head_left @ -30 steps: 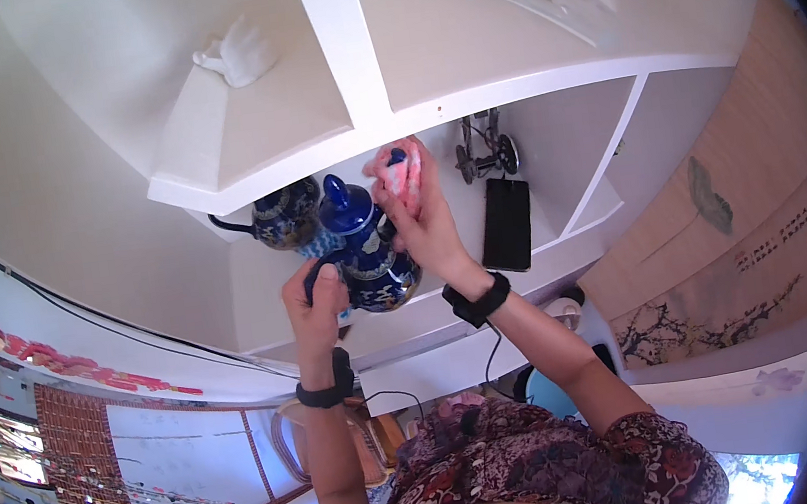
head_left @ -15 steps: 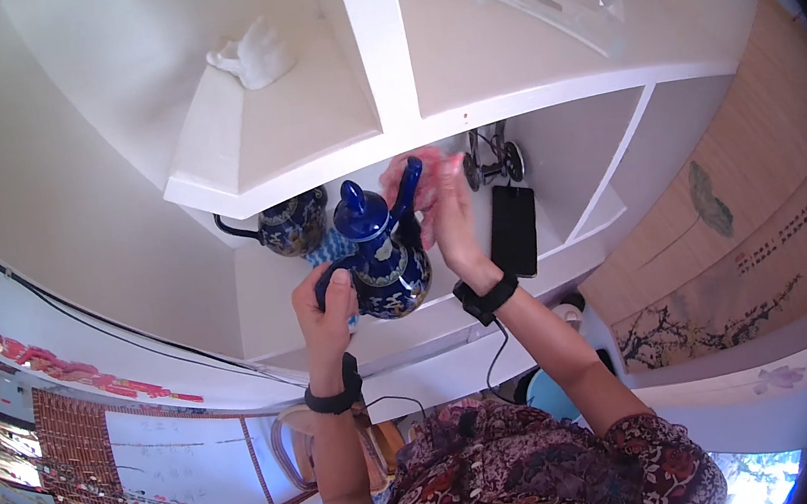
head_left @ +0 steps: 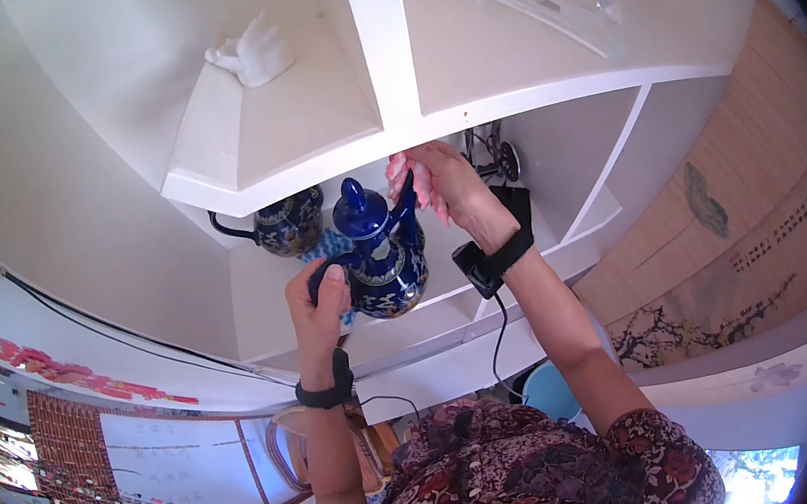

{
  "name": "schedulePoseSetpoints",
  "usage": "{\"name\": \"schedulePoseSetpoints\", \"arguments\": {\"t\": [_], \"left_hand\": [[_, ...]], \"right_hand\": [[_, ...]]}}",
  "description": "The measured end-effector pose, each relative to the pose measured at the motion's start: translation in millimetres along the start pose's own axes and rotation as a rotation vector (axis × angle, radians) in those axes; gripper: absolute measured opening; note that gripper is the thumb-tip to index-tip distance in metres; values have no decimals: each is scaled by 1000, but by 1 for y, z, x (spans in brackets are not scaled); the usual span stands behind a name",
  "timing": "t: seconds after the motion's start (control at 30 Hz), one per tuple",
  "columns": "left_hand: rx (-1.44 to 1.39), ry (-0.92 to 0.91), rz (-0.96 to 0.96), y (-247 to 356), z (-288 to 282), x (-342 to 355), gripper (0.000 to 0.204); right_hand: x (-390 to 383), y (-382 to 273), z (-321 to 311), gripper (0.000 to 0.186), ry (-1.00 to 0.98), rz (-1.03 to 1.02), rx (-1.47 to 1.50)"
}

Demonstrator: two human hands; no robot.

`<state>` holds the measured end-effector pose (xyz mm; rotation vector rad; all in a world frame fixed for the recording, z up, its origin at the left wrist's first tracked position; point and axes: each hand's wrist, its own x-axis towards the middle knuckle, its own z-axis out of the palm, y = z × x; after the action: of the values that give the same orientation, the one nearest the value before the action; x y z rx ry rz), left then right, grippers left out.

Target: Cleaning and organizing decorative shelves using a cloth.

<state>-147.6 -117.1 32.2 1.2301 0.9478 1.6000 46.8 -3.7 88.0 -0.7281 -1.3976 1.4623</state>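
A dark blue teapot with a knobbed lid and a patterned body hangs upright in front of the lower shelf. My left hand is closed round its handle on the left side. At the spout on the right, my right hand grips a pink cloth, which touches the spout's tip. Part of the cloth is hidden behind my fingers. Behind the teapot, on the shelf, stands another blue patterned pot, its top hidden by the shelf edge above. A blue checked cloth lies between the two pots.
A black phone lies right of my right wrist, partly covered by it, near a dark metal object with round ends. The white shelf edge runs just above my hands. A white hand-shaped ornament stands on the upper shelf.
My right hand has turned over and bunched the pink cloth round the spout's tip, its wrist moving right over the phone. The teapot and my left hand have barely shifted.
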Motion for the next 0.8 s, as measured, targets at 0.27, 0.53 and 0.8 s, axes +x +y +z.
{"name": "schedulePoseSetpoints", "arguments": {"t": [0.27,0.53,0.8], "left_hand": [[18,47,59,-5,0,0,18],[-38,-6,1,-7,-11,-1,26],[-5,26,10,-1,-6,-1,18]], "right_hand": [[10,9,-8,37,-119,78,174],[-21,7,4,37,170,-182,129],[-30,1,19,36,172,-306,-205]]}}
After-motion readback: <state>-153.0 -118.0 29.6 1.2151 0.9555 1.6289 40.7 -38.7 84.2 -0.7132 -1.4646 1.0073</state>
